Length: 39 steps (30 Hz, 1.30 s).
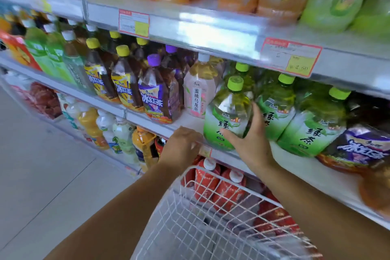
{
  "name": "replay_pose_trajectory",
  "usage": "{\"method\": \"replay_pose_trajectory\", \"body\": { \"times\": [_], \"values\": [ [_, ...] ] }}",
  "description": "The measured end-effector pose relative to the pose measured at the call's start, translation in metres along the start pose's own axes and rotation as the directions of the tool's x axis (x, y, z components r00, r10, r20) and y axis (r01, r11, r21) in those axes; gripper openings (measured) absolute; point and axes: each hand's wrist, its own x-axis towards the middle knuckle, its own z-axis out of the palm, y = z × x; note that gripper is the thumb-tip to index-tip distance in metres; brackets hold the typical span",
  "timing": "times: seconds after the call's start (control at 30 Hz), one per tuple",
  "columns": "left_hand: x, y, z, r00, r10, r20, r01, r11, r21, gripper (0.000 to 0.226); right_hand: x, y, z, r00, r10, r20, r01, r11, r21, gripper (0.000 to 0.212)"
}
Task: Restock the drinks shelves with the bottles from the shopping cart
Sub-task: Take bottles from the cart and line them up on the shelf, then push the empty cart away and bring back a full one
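On the left of the middle shelf (190, 122) stand brown tea bottles with yellow caps (124, 78), then one with a purple cap (156, 95), then a pink peach tea bottle (199, 93).

The left hand (181, 145) rests on the front edge of this shelf with bent fingers. It is blurry, so I cannot tell if it grips the edge.

Next comes the green tea bottle (226, 116). It is big and clear, with yellow-green tea, a light green cap and a green and white label. It stands at the front of the middle shelf. Its cap is up, its top leans a little right, and its label faces out.

The right hand (252, 141) holds its lower part, with the thumb across the label and the fingers round the right side.

More green tea bottles (274, 112) stand just to the right.

Below is the white wire shopping cart (190, 213). Red bottles (207, 177) on the lower shelf show behind it.
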Motion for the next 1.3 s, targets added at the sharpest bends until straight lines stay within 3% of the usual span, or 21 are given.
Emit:
{"method": "replay_pose_trajectory", "body": {
  "times": [0.1,0.27,0.43,0.57,0.67,0.8,0.93,1.0,1.13,1.23,1.3],
  "values": [
    [0.002,0.021,-0.034,0.946,-0.21,0.247,0.213,0.977,0.013,0.043,0.001,-0.016,-0.009,0.993,0.094,0.074,-0.092,0.995,-0.03,0.1],
    [-0.039,0.074,-0.087,0.885,-0.337,0.322,0.352,0.936,0.015,0.045,-0.032,-0.054,-0.047,0.924,0.29,0.248,-0.263,0.955,-0.137,0.098],
    [-0.128,0.163,-0.131,0.708,-0.468,0.529,0.544,0.839,0.014,0.048,-0.094,-0.082,-0.13,0.86,0.388,0.332,-0.334,0.919,-0.211,0.084],
    [-0.185,0.255,-0.131,0.638,-0.524,0.564,0.623,0.782,0.023,0.049,-0.13,-0.062,-0.207,0.782,0.341,0.522,-0.221,0.934,-0.28,0.076],
    [-0.22,0.326,-0.105,0.603,-0.556,0.572,0.668,0.744,0.02,0.049,-0.149,-0.023,-0.262,0.709,0.172,0.684,0.119,0.927,-0.357,0.061],
    [-0.256,0.417,-0.071,0.498,-0.704,0.507,0.801,0.597,0.043,0.052,-0.163,0.033,-0.323,0.484,0.067,0.872,0.593,0.708,-0.384,0.059],
    [-0.282,0.474,-0.043,0.392,-0.827,0.402,0.882,0.462,0.091,0.06,-0.172,0.056,-0.345,0.294,-0.03,0.955,0.819,0.522,-0.236,0.063],
    [-0.291,0.487,-0.03,0.342,-0.868,0.36,0.913,0.398,0.091,0.063,-0.175,0.059,-0.344,0.267,-0.037,0.963,0.84,0.499,-0.214,0.063],
    [-0.301,0.489,-0.008,0.317,-0.921,0.226,0.937,0.341,0.075,0.053,-0.175,0.07,-0.329,0.271,-0.089,0.958,0.837,0.513,-0.189,0.048],
    [-0.31,0.481,0.01,0.325,-0.945,0.048,0.946,0.325,-0.011,0.037,-0.171,0.082,-0.317,0.284,-0.213,0.935,0.81,0.575,-0.116,0.032],
    [-0.316,0.476,0.019,0.299,-0.953,-0.052,0.95,0.302,-0.073,0.033,-0.172,0.089,-0.309,0.287,-0.302,0.909,0.805,0.59,-0.058,0.035]
  ]
}}
